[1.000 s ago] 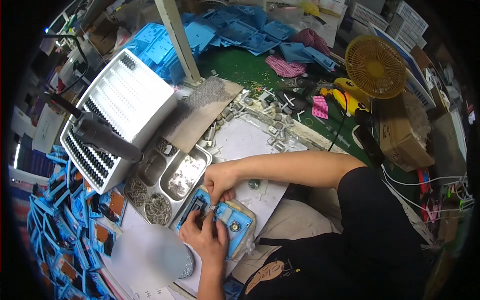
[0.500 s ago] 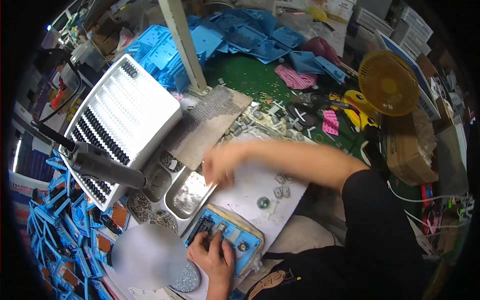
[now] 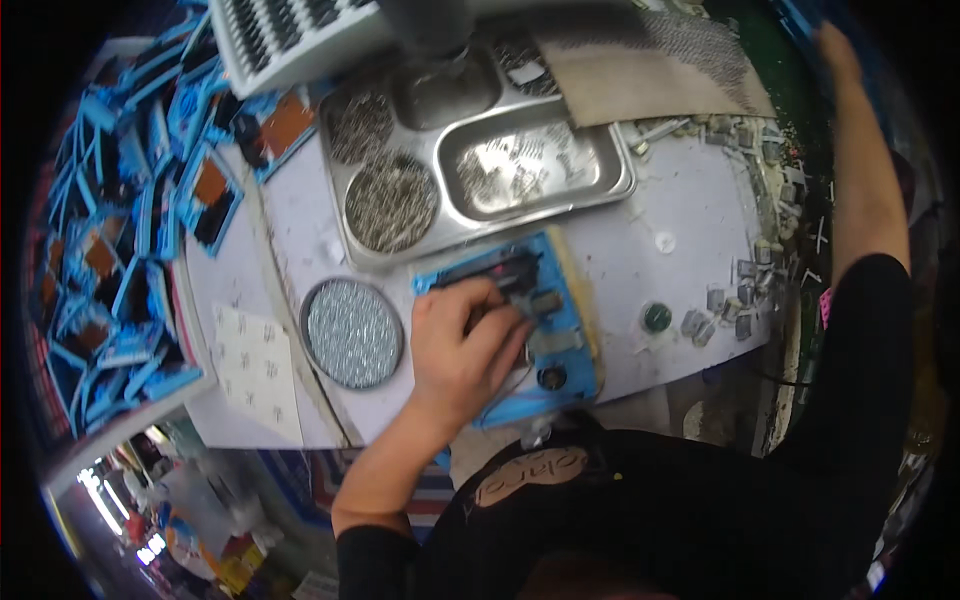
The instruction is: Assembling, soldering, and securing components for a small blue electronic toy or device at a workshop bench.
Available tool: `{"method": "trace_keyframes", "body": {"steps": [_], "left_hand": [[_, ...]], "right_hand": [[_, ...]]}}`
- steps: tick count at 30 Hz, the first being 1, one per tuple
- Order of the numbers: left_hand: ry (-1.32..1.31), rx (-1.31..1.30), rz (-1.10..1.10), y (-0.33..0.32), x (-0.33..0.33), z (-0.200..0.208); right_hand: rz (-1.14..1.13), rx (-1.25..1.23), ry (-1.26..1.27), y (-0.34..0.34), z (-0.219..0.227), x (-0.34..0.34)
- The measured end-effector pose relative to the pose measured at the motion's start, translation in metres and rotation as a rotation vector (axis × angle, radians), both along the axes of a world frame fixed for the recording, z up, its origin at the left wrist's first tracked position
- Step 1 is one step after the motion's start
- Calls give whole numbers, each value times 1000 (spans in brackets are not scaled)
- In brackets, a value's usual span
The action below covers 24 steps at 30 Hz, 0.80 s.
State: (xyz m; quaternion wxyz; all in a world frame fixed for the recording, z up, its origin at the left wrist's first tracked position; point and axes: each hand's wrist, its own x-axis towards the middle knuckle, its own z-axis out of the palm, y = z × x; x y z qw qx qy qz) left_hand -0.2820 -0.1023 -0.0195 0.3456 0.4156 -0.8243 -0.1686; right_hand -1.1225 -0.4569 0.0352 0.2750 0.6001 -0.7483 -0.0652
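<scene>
Casing: the blue casing (image 3: 575, 345) lies in front of you near the worktop's (image 3: 665, 195) front edge, on a pale pad (image 3: 586, 300); a black part (image 3: 515, 270) sits at its far end, a dark round part (image 3: 551, 377) at its near end.
Left hand: your left hand (image 3: 465, 345) rests over the casing, fingers bent and close together; you cannot tell from this view whether its grip pinches anything.
Right hand: your right hand (image 3: 840, 58) is stretched out far to the right, near blue pieces (image 3: 797, 15) at the picture's top; its grip is too small and blurred to tell.
Metal tray: the tray (image 3: 450, 229) stands just beyond the casing, with small metal pieces (image 3: 390, 203) in its compartments.
Round dish: the dish (image 3: 352, 386), full of shiny bits, is left of your left hand.
Right side: a green round object (image 3: 656, 317) sits near grey blocky parts (image 3: 745, 290).
</scene>
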Motion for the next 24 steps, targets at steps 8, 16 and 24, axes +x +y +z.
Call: {"method": "trace_keyframes", "body": {"steps": [8,16,24], "left_hand": [[-91,-135,26,-2,8,1],[-132,16,102,-9,0,11],[-229,191,205,-7,-6,27]], "right_hand": [[70,366,-681,68,-49,274],[44,271,-724,87,-70,306],[82,197,-315,109,-62,330]]}}
